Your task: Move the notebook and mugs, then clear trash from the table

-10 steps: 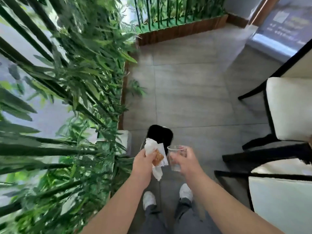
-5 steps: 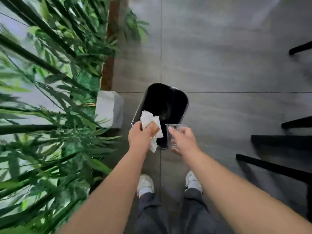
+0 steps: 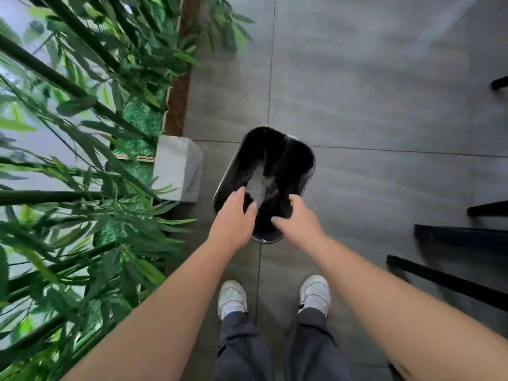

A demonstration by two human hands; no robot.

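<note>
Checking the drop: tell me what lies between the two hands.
In the head view, between left hand and right hand: the black bin's dark inside, pale blurred trash.

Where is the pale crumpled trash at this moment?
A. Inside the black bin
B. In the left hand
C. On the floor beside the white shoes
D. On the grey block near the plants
A: the pale trash shows blurred inside the black bin, while the left hand and right hand hover over the rim holding nothing.
</note>
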